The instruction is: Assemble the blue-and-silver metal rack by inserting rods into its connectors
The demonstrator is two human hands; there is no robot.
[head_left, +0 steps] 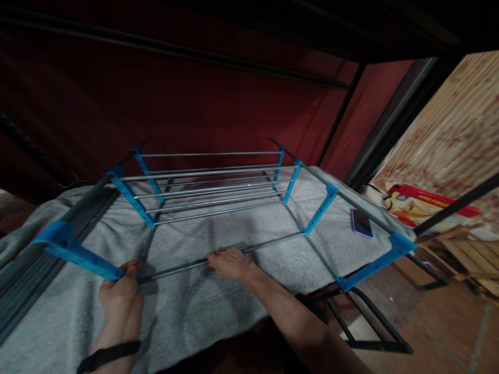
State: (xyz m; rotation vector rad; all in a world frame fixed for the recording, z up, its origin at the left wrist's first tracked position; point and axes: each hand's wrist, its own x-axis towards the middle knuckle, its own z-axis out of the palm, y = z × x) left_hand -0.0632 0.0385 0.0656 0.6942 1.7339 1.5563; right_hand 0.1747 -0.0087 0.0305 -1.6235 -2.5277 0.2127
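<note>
While a grey towel-like cloth [218, 249] covers the broad surface across the middle of the scene, a metal rack frame [210, 187] of thin silver rods and blue plastic connectors lies on top of it, stretching from the near left to the far right. Behind it hangs a dark red backdrop [195, 98], crossed by dark bars. At the right, a pale wood-grain panel [456, 130] rises, with a red and yellow printed package [421, 205] at its foot and wooden slats just beside that on the tiled floor.

Several rods run side by side at the far end of the frame, each set between blue connectors. A single rod [265, 243] crosses the near part, running from the near left up to a blue connector [322, 208] at the right. Another long blue connector [76, 251] sits at the near left, and one more [376, 262] at the near right edge of the cloth.

At the near left, the left hand [120, 296], a dark band at its wrist, grips the end of that near-left connector where the rod meets it. To its right, the right hand [230, 261] lies over the single rod, fingers curled around it.

A small phone [362, 222] lies flat on the cloth at the right, just inside the frame's right rail and well apart from both hands.
</note>
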